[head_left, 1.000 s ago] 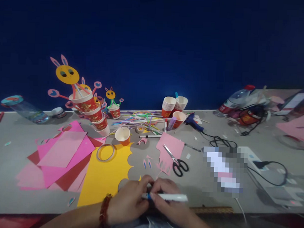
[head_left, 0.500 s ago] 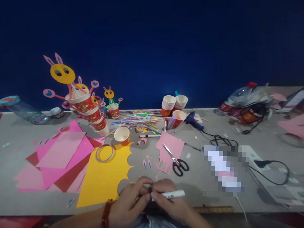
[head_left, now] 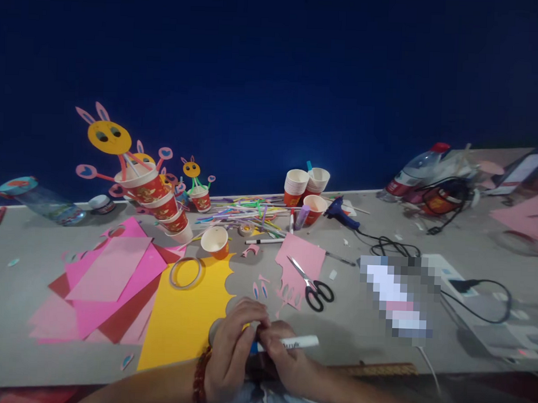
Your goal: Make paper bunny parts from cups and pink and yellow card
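Note:
Both hands are close together at the table's front edge. My right hand (head_left: pixel 285 354) is closed on a white acrylic marker (head_left: pixel 303 342), its white end pointing right and something blue showing at its other end. My left hand (head_left: pixel 237 347) has its fingers curled beside the marker's blue end; a bit of yellow shows between the hands, and what the left fingers hold is hidden. Left of the hands lies a scalloped yellow sheet (head_left: pixel 181 316). Small blue-and-white ear pieces (head_left: pixel 260 291) rest above them, near a pink sheet (head_left: pixel 296 255) with black-handled scissors (head_left: pixel 311 285) on it.
Pink and red sheets (head_left: pixel 108 269) lie at the left, below stacked cups with a rabbit figure (head_left: pixel 110 138). Straws (head_left: pixel 246 215), white cups (head_left: pixel 297 182) and a blue glue gun (head_left: pixel 341 214) stand or lie behind. A wooden ruler (head_left: pixel 373 368) is at the front edge.
My left hand has turned and its fingers have risen slightly. The right hand and marker have shifted a little to the left, and blue now shows at the marker's end.

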Demonstrator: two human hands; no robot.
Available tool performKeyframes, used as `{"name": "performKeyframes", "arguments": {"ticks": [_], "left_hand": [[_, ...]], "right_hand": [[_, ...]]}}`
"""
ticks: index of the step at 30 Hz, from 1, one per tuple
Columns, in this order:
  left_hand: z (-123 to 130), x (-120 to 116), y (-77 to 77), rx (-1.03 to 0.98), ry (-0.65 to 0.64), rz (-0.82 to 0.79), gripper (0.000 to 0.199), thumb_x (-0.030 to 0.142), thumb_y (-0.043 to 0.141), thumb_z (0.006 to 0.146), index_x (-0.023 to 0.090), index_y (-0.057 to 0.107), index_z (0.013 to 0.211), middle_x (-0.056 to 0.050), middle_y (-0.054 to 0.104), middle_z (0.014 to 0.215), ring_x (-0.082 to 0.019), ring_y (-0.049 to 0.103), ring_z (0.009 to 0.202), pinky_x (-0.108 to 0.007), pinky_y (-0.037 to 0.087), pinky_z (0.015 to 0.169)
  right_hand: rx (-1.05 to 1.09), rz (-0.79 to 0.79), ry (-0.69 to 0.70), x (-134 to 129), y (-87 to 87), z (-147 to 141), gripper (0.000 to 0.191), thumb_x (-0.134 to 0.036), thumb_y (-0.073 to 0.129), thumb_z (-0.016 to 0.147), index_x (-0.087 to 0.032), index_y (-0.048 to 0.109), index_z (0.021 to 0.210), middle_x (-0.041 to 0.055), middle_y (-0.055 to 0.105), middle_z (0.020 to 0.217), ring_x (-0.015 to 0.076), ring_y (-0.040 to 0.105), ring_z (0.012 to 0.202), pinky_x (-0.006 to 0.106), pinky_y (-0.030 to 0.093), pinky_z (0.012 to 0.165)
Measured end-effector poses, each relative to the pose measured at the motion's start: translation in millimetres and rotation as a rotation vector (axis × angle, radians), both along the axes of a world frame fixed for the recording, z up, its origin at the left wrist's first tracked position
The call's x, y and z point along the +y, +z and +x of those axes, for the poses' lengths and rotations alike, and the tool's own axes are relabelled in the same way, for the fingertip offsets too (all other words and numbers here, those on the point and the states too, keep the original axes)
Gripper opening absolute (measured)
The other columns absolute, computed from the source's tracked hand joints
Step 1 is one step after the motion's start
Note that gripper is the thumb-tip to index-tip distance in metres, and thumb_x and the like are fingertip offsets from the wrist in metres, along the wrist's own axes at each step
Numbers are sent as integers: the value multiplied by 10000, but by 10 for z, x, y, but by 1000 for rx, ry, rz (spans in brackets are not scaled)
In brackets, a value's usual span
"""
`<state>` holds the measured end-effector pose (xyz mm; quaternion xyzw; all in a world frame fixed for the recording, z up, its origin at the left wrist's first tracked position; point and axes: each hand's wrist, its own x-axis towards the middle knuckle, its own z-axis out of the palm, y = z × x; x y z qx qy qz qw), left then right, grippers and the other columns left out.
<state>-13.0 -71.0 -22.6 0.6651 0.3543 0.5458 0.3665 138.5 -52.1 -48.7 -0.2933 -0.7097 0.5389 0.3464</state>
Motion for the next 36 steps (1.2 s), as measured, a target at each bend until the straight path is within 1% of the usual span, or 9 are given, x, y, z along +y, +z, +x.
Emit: {"name": "performKeyframes", "arguments": {"ticks": [3,7,9,10,13,16,21,26,36], "left_hand": [[34,28,101,-20,-82,6,292,230,359,1006,237,583,1193,-80,636,989,-222,600,935,-392,492,840],[5,275,159,58,-111,-39,314,289,362,1015,228,560,1250,-109,616,1151,-251,570,1102,-430,462,966],[-59,461,152,35,-1,-65,287,290,378,1015,225,572,1216,-111,589,1208,-254,539,1179,-432,437,1017],[-104,546,141,-4,87,-52,262,284,426,1001,223,565,1214,-113,574,1237,-259,523,1209,-441,420,1044],[-274,688,86,-28,263,-16,221,254,483,980,220,576,1178,-113,561,1243,-252,534,1194,-428,442,1022],[-432,644,-2,112,260,-23,183,231,478,979,212,598,1115,-112,599,1156,-240,573,1117,-408,484,956],[-563,473,-125,390,168,51,164,172,454,975,210,595,1049,-93,643,1045,-219,608,1029,-391,507,902],[-600,428,-194,645,104,40,173,146,455,956,203,603,1027,-86,655,1016,-210,618,983,-367,530,863],[-500,470,-357,884,29,18,160,125,508,933,186,654,960,-72,664,996,-233,594,954,-402,503,853]], "right_hand": [[49,-19,-54,20,13,-11,589,-654,172,977,-234,355,607,-25,406,527,141,395,520,265,408,530],[-4,65,-25,296,162,70,612,-660,219,969,-221,421,594,-26,450,538,135,423,522,254,408,525],[-85,159,-27,556,241,179,586,-582,259,999,-201,524,642,-21,520,548,135,496,532,245,437,550],[-160,225,-103,700,265,244,535,-496,273,1027,-190,590,724,-17,566,568,136,535,543,243,460,580],[-418,529,-227,1111,241,427,332,-344,398,1019,-178,674,1097,84,738,945,205,668,830,310,509,777],[-670,773,-73,1424,106,512,248,-218,491,983,-187,685,1135,107,738,1011,228,661,905,322,508,794],[-788,880,34,1704,-55,477,329,-43,511,930,-214,686,1150,108,710,1014,237,624,944,350,487,813],[-875,920,-27,1642,-34,487,365,-36,484,935,-225,659,1194,108,685,1049,250,591,974,377,465,844],[-670,666,58,955,-23,267,226,-125,553,914,-197,661,1099,77,671,1000,228,567,980,351,420,891]]}}
